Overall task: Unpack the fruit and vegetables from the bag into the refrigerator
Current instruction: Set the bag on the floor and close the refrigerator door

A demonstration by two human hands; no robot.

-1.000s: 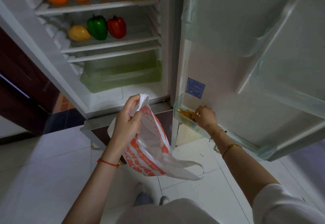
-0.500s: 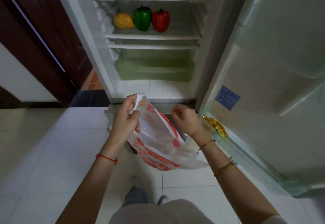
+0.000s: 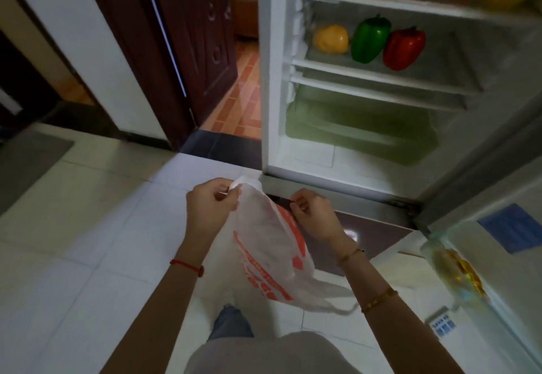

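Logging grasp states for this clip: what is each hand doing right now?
Left hand: pinches the plastic bag at its top edge.
Right hand: fingers curled, gripping the bag's other edge.

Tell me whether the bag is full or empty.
It looks empty or nearly so: the bag hangs limp and flat between the left hand and right hand, with no bulge. Its inside is not visible.

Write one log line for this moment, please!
hands: left and right pinch bag | peppers shelved | fridge open
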